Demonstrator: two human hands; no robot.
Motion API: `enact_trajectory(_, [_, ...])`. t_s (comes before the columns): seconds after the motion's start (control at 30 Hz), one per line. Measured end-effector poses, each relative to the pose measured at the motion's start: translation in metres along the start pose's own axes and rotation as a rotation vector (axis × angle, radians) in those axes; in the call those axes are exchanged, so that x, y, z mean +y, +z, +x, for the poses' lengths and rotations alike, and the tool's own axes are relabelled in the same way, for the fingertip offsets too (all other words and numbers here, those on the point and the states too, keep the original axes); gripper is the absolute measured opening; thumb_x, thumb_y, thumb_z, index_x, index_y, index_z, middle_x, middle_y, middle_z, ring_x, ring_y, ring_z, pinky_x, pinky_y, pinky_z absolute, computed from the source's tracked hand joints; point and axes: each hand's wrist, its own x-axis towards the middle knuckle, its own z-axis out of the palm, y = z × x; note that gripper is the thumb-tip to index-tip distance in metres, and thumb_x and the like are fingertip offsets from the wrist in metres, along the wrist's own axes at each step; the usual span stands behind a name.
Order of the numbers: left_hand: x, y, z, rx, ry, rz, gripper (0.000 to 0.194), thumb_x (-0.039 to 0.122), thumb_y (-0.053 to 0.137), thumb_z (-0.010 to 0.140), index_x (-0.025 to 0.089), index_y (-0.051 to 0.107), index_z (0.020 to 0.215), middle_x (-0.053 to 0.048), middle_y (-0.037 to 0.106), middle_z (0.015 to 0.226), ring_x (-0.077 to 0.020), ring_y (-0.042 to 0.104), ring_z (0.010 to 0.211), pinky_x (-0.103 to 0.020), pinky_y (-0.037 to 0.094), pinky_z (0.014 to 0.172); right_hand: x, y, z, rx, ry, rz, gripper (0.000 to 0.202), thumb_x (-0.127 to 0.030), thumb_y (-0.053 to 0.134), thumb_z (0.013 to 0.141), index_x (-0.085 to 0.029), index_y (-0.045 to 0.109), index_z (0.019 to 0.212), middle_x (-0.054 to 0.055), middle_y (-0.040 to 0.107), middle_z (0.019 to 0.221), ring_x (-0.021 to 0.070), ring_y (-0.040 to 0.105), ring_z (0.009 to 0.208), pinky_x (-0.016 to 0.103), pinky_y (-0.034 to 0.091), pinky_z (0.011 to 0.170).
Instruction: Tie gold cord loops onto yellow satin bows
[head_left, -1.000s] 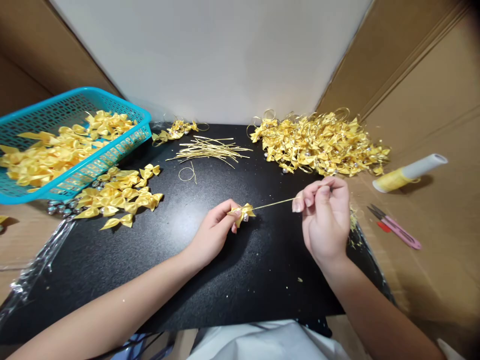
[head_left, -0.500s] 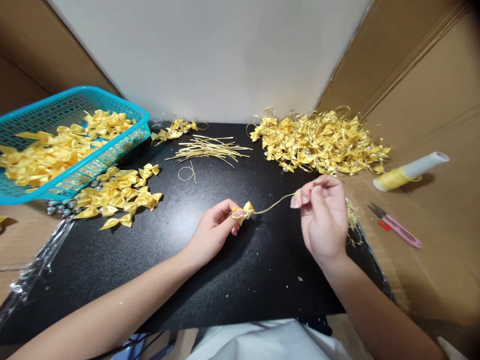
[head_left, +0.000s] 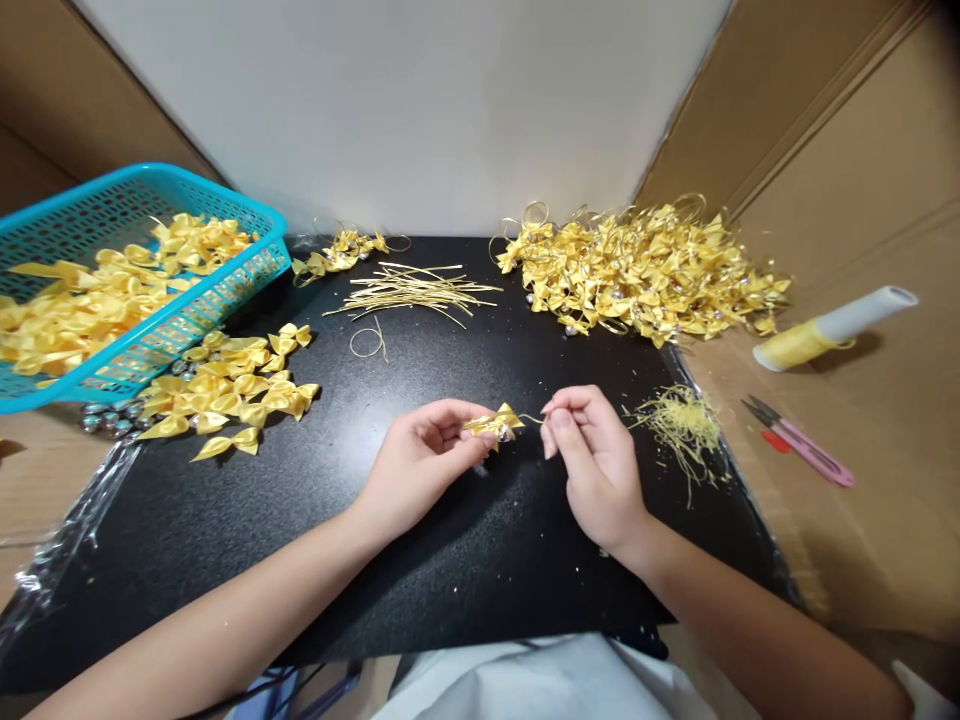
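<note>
My left hand (head_left: 420, 455) pinches a yellow ribbon bow (head_left: 507, 418) with a small silver bell (head_left: 505, 433) on it, above the middle of the black tabletop (head_left: 360, 590). From the bow a thin gold cord (head_left: 531, 417) runs right to my right hand (head_left: 596, 460), whose thumb and fingers are closed on it. Only a short stretch of cord shows between the hands. Beyond them lie a bundle of straight gold cords (head_left: 420, 290) and one looped cord (head_left: 369, 342).
At left stands a turquoise basket (head_left: 276, 235) of bows, with loose bows (head_left: 240, 385) and bells (head_left: 112, 418) beside it. A big pile of belled bows (head_left: 637, 270) sits back right. Cord scraps (head_left: 682, 420), pink-handled snips (head_left: 810, 455) and a ribbon-wrapped tube (head_left: 832, 328) lie at right.
My right hand has come left and down, close to the left hand, so the cord between them is much shorter. The scraps it covered now show. My left hand still holds the bow.
</note>
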Motion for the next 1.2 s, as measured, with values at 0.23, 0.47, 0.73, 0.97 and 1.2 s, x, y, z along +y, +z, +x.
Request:
enact_trajectory(0.23, [-0.0002,0.0005,-0.0032,0.014,0.036,0.040,0.013,0.018,0.076,0.071,0.015,0.072,0.083,-0.002,0.076,0.078,-0.0101,0.068,0.067,-0.017,0.055,0.063,0.0000,0.0047,0.0056,-0.078,0.160,-0.004,0.005,-0.023,0.054,0.088,-0.020,0.055,0.084,-0.006,0.041,0.062,0.0086,0.039,0.055,0.022,0.033,0.052])
enact_trajectory(0.47, [-0.0024,-0.0006,-0.0061,0.028,0.307,0.211,0.008,0.015,0.074,0.074,0.017,0.073,0.082,-0.002,0.074,0.079,-0.0106,0.069,0.072,-0.017,0.055,0.066,-0.0045,0.0089,0.0044,-0.110,0.187,-0.002,0.008,-0.025,0.061,0.082,-0.018,0.063,0.079,-0.009,0.032,0.052,0.0067,0.028,0.048,0.021,0.023,0.045])
enact_trajectory(0.73, [-0.0013,-0.0015,-0.0084,0.045,0.534,0.394,0.009,0.011,0.072,0.077,0.018,0.074,0.083,-0.003,0.074,0.079,-0.0128,0.069,0.071,-0.021,0.055,0.066,-0.0061,0.0087,0.0042,-0.091,0.065,-0.089,0.005,-0.019,0.067,0.077,-0.017,0.064,0.073,-0.010,0.028,0.050,0.0048,0.024,0.045,0.021,0.021,0.044])
enact_trajectory(0.97, [-0.0009,-0.0041,-0.0093,0.043,0.571,0.522,0.009,0.013,0.069,0.080,0.019,0.074,0.085,-0.004,0.075,0.081,-0.0142,0.069,0.074,-0.024,0.055,0.069,-0.0062,0.0082,0.0036,-0.105,0.085,-0.114,0.006,-0.022,0.067,0.078,-0.017,0.066,0.076,-0.010,0.030,0.050,0.0055,0.025,0.046,0.022,0.022,0.045])
enact_trajectory(1.2, [-0.0004,-0.0048,-0.0083,0.025,0.571,0.567,0.009,0.014,0.067,0.082,0.019,0.074,0.085,-0.004,0.076,0.082,-0.0144,0.069,0.074,-0.024,0.055,0.069,-0.0058,0.0069,0.0064,-0.168,0.174,-0.081,0.007,-0.023,0.066,0.079,-0.017,0.064,0.076,-0.009,0.033,0.051,0.0054,0.026,0.046,0.022,0.020,0.044])
